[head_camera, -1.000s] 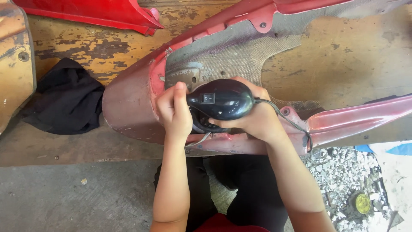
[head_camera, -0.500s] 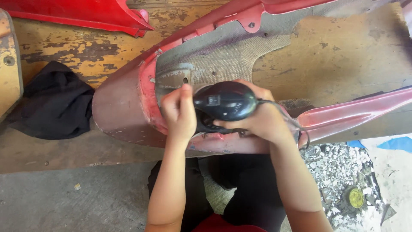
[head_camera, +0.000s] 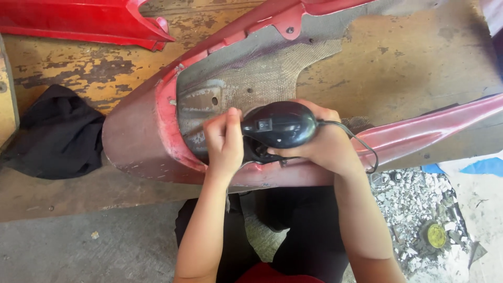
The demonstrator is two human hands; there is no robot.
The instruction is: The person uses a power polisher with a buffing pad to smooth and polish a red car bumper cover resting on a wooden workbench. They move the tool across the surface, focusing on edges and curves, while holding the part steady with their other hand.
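Hands closed on black power tool [head_camera: 280,126]: its rear is gripped by right hand [head_camera: 327,144], its front steadied by left hand [head_camera: 224,141] against red fairing panel [head_camera: 141,136] on counter [head_camera: 419,57].

Power tool [head_camera: 280,126]: black, rounded, glossy body with a small switch on its upper face. It lies roughly level, long axis running left to right, its working end pressed into the near inner edge of the panel. A black cord leaves its right end and loops down.

Panel [head_camera: 136,139]: red curved bodywork shell, paint dulled and scuffed, open side up, showing grey mesh patching inside. Its rounded closed end points left; two arms extend right.
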